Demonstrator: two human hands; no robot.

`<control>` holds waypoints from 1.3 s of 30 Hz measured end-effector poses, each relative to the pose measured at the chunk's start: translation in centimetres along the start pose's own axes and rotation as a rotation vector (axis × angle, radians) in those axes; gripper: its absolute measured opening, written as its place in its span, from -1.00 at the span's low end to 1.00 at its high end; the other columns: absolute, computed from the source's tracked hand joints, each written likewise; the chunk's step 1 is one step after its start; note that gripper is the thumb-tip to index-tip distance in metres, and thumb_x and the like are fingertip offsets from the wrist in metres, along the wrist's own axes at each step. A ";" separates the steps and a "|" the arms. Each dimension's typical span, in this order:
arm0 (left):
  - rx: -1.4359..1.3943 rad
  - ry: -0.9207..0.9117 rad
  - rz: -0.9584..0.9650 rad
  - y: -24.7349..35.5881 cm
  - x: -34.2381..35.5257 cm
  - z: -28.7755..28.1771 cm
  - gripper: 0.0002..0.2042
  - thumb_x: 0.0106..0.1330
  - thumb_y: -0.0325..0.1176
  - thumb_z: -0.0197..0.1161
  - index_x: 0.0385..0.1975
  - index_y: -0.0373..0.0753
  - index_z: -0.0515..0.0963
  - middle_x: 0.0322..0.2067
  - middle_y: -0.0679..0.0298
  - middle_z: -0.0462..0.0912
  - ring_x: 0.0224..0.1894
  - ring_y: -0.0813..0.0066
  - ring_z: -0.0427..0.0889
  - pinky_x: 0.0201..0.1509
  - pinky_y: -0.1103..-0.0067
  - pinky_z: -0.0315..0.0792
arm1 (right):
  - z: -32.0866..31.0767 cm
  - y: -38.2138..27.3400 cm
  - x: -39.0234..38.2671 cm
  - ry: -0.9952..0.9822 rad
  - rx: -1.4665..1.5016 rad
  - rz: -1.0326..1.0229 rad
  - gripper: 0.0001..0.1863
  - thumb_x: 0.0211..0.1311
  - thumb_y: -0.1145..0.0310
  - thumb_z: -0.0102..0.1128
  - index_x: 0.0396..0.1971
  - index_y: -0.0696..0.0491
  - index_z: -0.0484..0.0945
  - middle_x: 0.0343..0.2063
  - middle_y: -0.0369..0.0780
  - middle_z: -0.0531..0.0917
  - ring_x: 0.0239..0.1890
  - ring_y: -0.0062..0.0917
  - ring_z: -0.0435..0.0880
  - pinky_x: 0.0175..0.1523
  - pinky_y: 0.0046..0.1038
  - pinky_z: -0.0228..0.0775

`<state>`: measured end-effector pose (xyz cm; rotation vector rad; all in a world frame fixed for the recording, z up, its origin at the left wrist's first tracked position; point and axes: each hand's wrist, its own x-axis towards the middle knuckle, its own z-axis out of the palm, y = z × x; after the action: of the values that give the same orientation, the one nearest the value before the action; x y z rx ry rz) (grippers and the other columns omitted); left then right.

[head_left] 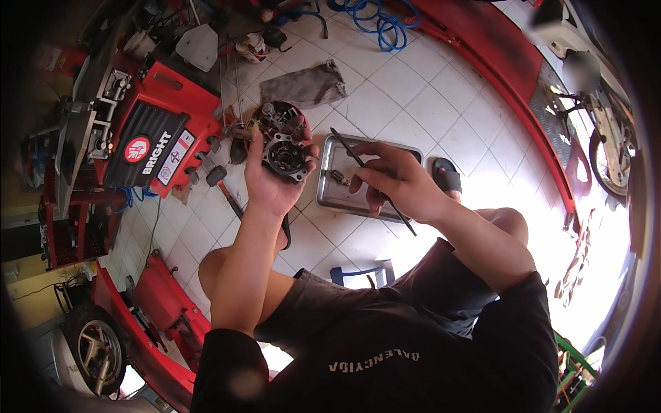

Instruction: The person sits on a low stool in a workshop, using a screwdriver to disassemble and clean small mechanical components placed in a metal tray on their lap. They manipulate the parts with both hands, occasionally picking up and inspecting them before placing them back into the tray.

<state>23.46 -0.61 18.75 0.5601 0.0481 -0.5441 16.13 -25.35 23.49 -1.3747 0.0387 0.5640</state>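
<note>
My left hand [268,186] is closed round a metal mechanical part [285,155], which looks like a carburettor, with a round open housing facing up. My right hand [396,182] grips a long, thin dark tool [345,143], held diagonally over a steel tray [321,194], to the right of the metal part. A small brass-coloured piece [339,176] lies in the tray, partly behind my fingers. A dirty grey cloth [296,84] is spread on the tiles beyond my hands.
A red machine [179,89] stands at left, with a hammer-like tool [219,179] nearby. Blue hose [379,24] lies coiled at the back. Red platforms [468,34] edge the tiled floor; a motorcycle [606,158] is at right and a wheel [93,347] at lower left.
</note>
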 end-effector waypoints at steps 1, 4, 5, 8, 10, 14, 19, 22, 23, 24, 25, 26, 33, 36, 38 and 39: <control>-0.024 0.005 -0.010 -0.1 0.0 -0.3 -0.31 0.46 0.29 0.02 0.24 -0.27 0.45 -0.02 0.11 0.64 -0.09 0.11 0.66 -0.18 0.41 0.61 | 0.1 -0.3 -0.1 0.006 -0.067 -0.033 -0.55 0.53 0.45 0.06 0.31 0.26 0.28 -0.28 -0.09 0.72 -0.45 -0.55 0.68 -0.36 -0.52 0.53; -0.085 -0.018 -0.066 -0.5 0.7 0.3 -0.21 0.41 0.39 -0.05 0.26 -0.28 0.44 0.01 0.07 0.65 -0.03 0.07 0.67 -0.11 0.37 0.64 | -0.5 0.3 -0.6 0.084 -0.374 -0.257 -0.58 0.46 0.42 0.16 0.22 0.27 0.39 -0.35 -0.11 0.72 -0.44 -0.52 0.67 -0.34 -0.46 0.50; -0.091 -0.014 -0.066 -1.0 0.7 0.9 -0.21 0.41 0.39 -0.04 0.26 -0.29 0.44 0.01 0.06 0.65 -0.02 0.08 0.68 -0.11 0.36 0.65 | -0.8 0.6 -0.9 0.116 -0.495 -0.348 -0.59 0.43 0.41 0.20 0.18 0.27 0.43 -0.38 -0.12 0.71 -0.44 -0.51 0.66 -0.33 -0.43 0.49; -0.001 0.081 -0.043 -1.5 1.2 1.1 -0.19 0.39 0.39 -0.02 0.27 -0.30 0.44 0.02 0.04 0.66 0.06 0.08 0.67 -0.05 0.33 0.66 | -1.5 -0.2 -1.3 0.118 -0.657 -0.438 -0.63 0.35 0.39 0.30 0.05 0.28 0.54 -0.43 -0.09 0.69 -0.45 -0.47 0.64 -0.31 -0.38 0.47; -0.113 -0.055 -0.096 -1.7 1.1 0.1 -0.18 0.41 0.37 -0.03 0.29 -0.34 0.39 0.12 -0.06 0.59 0.19 -0.03 0.59 0.12 0.26 0.63 | -1.9 -1.2 -1.4 0.205 -0.646 -0.424 -0.66 0.31 0.36 0.34 -0.06 0.29 0.59 -0.47 -0.09 0.67 -0.46 -0.49 0.63 -0.33 -0.40 0.46; -0.050 0.097 -0.101 -2.7 1.0 -0.1 -0.21 0.46 0.30 -0.04 0.29 -0.41 0.37 0.16 -0.11 0.55 0.31 -0.08 0.49 0.36 0.27 0.46 | -4.3 -2.1 -1.0 0.268 -0.644 -0.212 -0.56 0.31 0.19 0.42 -0.06 0.26 0.61 -0.52 -0.14 0.63 -0.49 -0.55 0.55 -0.36 -0.42 0.41; -0.005 0.080 -0.169 -4.9 1.1 1.2 -0.34 0.52 0.19 -0.02 0.20 -0.39 0.42 0.17 -0.08 0.53 0.37 -0.02 0.43 0.49 0.23 0.30 | -3.4 1.1 -0.6 0.160 -0.622 -0.281 -0.36 0.14 0.01 0.56 0.01 0.23 0.60 -0.58 -0.21 0.59 -0.52 -0.58 0.52 -0.35 -0.43 0.39; 0.001 0.088 -0.202 -5.7 0.7 1.2 -0.38 0.52 0.17 0.00 0.21 -0.33 0.42 0.16 -0.05 0.54 0.33 0.02 0.47 0.47 0.20 0.31 | -1.8 1.5 -0.6 0.087 -0.586 -0.292 -0.29 0.08 0.01 0.61 0.08 0.21 0.56 -0.59 -0.20 0.58 -0.52 -0.50 0.55 -0.35 -0.41 0.39; 0.002 0.067 -0.212 -5.7 0.6 0.6 -0.39 0.53 0.17 0.00 0.22 -0.32 0.41 0.16 -0.03 0.55 0.33 0.03 0.48 0.46 0.20 0.32 | -1.2 0.4 -0.8 0.064 -0.600 -0.283 -0.25 0.01 0.21 0.61 0.21 0.14 0.51 -0.52 -0.11 0.66 -0.45 -0.32 0.67 -0.20 -0.31 0.52; 0.004 0.046 -0.221 -5.8 0.5 0.2 -0.39 0.53 0.17 0.00 0.23 -0.30 0.40 0.15 -0.02 0.55 0.32 0.04 0.49 0.46 0.19 0.33 | -1.2 0.8 -0.7 0.100 -0.655 -0.365 -0.23 -0.03 0.21 0.63 0.21 0.13 0.51 -0.45 -0.11 0.68 -0.39 -0.28 0.70 -0.15 -0.29 0.54; 0.031 0.085 -0.228 -6.1 0.5 -0.1 -0.38 0.53 0.18 -0.03 0.25 -0.30 0.40 0.18 -0.01 0.54 0.32 0.03 0.49 0.47 0.17 0.32 | -1.3 1.6 -0.7 0.136 -0.709 -0.449 -0.21 -0.06 0.21 0.64 0.21 0.12 0.51 -0.37 -0.10 0.69 -0.33 -0.25 0.73 -0.11 -0.28 0.56; 0.063 0.125 -0.236 -6.5 0.6 0.0 -0.36 0.53 0.19 -0.05 0.28 -0.30 0.39 0.20 -0.01 0.53 0.32 0.03 0.49 0.49 0.15 0.30 | -1.3 2.0 -0.5 0.173 -0.758 -0.535 -0.19 -0.10 0.21 0.65 0.21 0.11 0.50 -0.30 -0.10 0.71 -0.27 -0.22 0.76 -0.06 -0.26 0.57; 0.100 0.156 -0.407 -6.9 0.1 0.7 -0.29 0.48 0.33 -0.06 0.24 -0.23 0.44 0.14 0.00 0.58 0.23 0.04 0.58 0.44 0.08 0.37 | -1.4 2.6 -0.4 0.086 -0.927 -0.531 0.05 -0.28 0.09 0.74 0.30 0.08 0.40 0.20 -0.10 0.53 0.07 -0.11 0.68 0.05 -0.19 0.63; 0.159 0.143 -0.441 -7.2 0.0 0.7 -0.19 0.41 0.46 -0.09 0.27 -0.22 0.42 0.14 0.01 0.59 0.18 0.06 0.62 0.37 0.09 0.45 | -1.2 2.7 -0.3 0.071 -1.012 -0.538 0.02 -0.28 0.15 0.73 0.29 0.07 0.40 0.19 -0.11 0.55 0.07 -0.12 0.69 0.04 -0.20 0.65; 0.174 0.126 -0.469 -7.4 0.0 0.4 -0.14 0.38 0.50 -0.12 0.29 -0.21 0.40 0.15 0.01 0.57 0.20 0.07 0.61 0.34 0.10 0.47 | -1.2 2.7 -0.2 0.054 -1.034 -0.509 0.00 -0.26 0.19 0.73 0.29 0.07 0.40 0.18 -0.11 0.56 0.05 -0.12 0.71 0.03 -0.20 0.65; 0.176 0.134 -0.472 -7.6 0.0 0.6 -0.11 0.37 0.53 -0.17 0.30 -0.22 0.38 0.14 0.00 0.57 0.18 0.05 0.63 0.30 0.12 0.51 | -1.2 2.9 -0.1 0.053 -1.015 -0.490 -0.02 -0.26 0.21 0.72 0.28 0.07 0.41 0.18 -0.10 0.57 0.04 -0.13 0.71 0.03 -0.20 0.66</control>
<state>19.57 -6.30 15.58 0.7627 0.2666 -0.9752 15.26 -26.28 20.62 -2.2815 -0.6009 0.0986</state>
